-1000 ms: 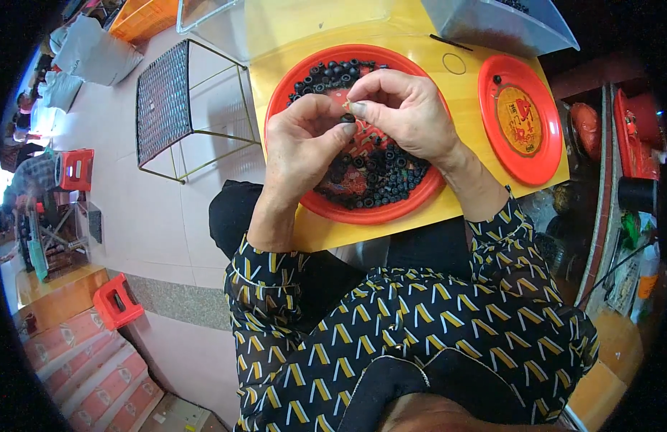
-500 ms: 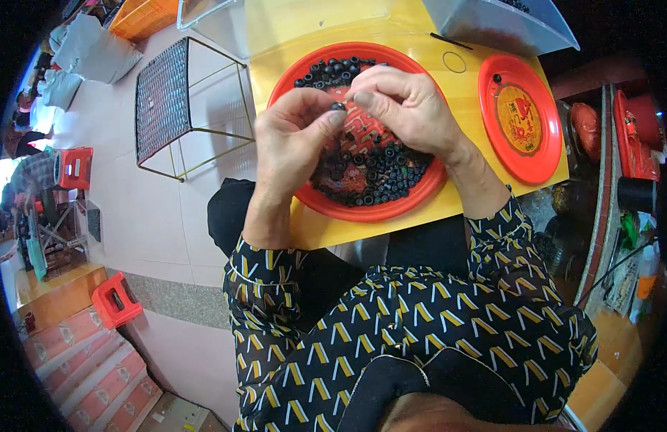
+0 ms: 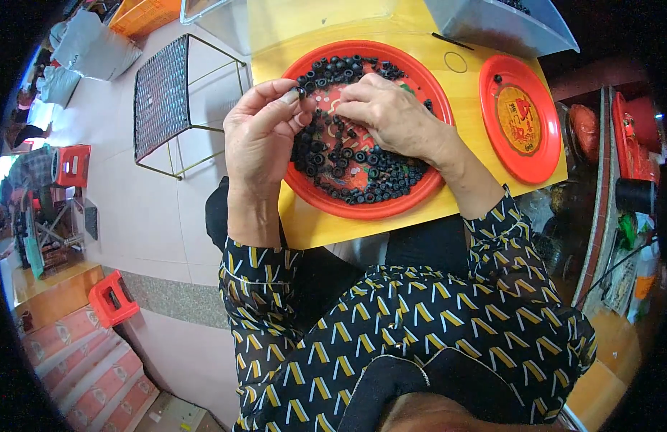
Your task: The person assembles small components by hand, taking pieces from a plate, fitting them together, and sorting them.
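Observation:
A red round tray (image 3: 440, 93) lies on the yellow table, strewn with small black round parts (image 3: 380, 173) in several clusters. My left hand (image 3: 265, 126) is raised at the tray's left rim, thumb and forefinger pinched on a small black round part (image 3: 300, 93). Over the tray's middle my right hand (image 3: 391, 115) reaches down, palm lowered, its fingers bent together close to the loose parts. Whether anything is between those fingertips is hidden.
To the right lies a second red plate (image 3: 484, 108) with one black part (image 3: 497, 78) near its rim. A clear plastic bin (image 3: 499, 29) stands behind. Beside it are a rubber band (image 3: 456, 62) and a thin black stick (image 3: 452, 41). A woven stool (image 3: 163, 101) stands left.
My hands were close together above the tray and have parted. The left has moved left with the black part; the right has lowered toward the parts in the tray.

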{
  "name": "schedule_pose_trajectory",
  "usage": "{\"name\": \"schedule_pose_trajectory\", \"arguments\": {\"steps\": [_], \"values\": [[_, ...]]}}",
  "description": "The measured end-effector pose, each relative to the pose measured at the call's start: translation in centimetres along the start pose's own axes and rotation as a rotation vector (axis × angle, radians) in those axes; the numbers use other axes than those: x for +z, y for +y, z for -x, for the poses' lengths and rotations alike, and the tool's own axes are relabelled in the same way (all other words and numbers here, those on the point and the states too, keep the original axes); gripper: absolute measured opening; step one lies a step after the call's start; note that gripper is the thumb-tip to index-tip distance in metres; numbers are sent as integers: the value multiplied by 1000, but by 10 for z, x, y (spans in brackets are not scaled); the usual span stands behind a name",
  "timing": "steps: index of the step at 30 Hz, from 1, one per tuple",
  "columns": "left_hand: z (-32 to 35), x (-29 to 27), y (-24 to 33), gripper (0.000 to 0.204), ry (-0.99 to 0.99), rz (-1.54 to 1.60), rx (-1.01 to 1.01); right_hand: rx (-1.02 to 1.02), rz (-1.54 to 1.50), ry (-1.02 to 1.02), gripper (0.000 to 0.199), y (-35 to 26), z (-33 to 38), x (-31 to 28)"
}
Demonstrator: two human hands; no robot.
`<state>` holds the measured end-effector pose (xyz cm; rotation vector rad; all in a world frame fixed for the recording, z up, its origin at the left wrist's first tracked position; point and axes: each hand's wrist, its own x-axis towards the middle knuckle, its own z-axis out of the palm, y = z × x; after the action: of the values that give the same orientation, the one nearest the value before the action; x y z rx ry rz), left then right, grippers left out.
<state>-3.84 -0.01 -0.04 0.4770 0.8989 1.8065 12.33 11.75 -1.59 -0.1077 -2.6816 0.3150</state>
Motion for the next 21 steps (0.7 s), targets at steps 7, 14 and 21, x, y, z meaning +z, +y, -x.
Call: {"name": "schedule_pose_trajectory", "arguments": {"steps": [7,14,21], "values": [[-1,2,-9,16,-35,25,-31,98,-18,-81,17,-1,2,0],[1,8,-14,18,-52,27,-81,383,-568,108,9,-7,-5,-12],[4,12,-15,22,-150,-138,-47,621,-1303,81,12,-9,-5,-28]]}}
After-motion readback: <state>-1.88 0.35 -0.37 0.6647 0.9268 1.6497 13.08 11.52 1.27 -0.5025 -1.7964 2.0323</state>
